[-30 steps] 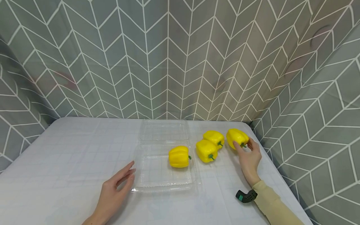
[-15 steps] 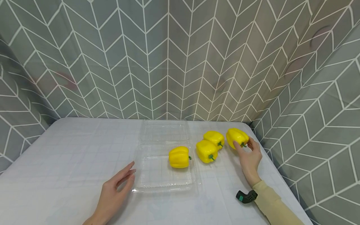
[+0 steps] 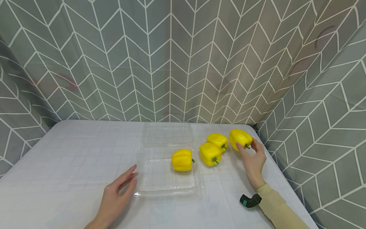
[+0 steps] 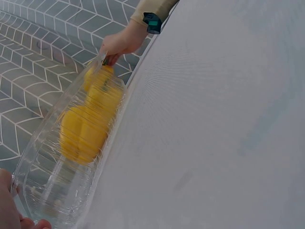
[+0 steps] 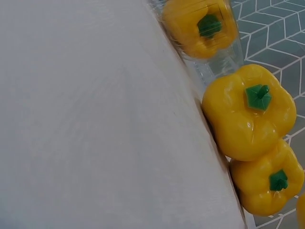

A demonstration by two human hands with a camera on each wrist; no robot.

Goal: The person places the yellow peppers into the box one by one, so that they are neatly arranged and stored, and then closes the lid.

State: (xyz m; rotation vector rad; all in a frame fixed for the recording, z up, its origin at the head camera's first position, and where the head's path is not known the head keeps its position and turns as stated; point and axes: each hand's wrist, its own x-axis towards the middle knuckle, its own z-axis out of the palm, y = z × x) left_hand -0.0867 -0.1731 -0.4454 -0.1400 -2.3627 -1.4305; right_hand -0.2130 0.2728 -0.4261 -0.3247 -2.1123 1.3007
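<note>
In the head view, my right hand [image 3: 254, 162] grips a yellow bell pepper [image 3: 239, 138] near its green stem, thumb on one side and fingers on the other. Two more yellow bell peppers [image 3: 210, 154] lie touching each other just left of it. Another yellow bell pepper [image 3: 181, 160] rests on its side in the right part of a clear plastic clamshell container [image 3: 157, 183], whose lid [image 3: 167, 133] is folded back flat. Fairly straight fingers of my left hand [image 3: 115, 194] touch the container's left edge. In the right wrist view, the gripped pepper shows only as a sliver [image 5: 301, 212].
A white cloth covers the table [image 3: 80, 152]. Grey curtains [image 3: 160, 63] with white zigzag lines rise behind it and on both sides. A black wrist device [image 3: 250, 200] sits at the right sleeve.
My right hand has raised the gripped bell pepper slightly and shifted it a little left. My left hand, the container and the other peppers have stayed in place.
</note>
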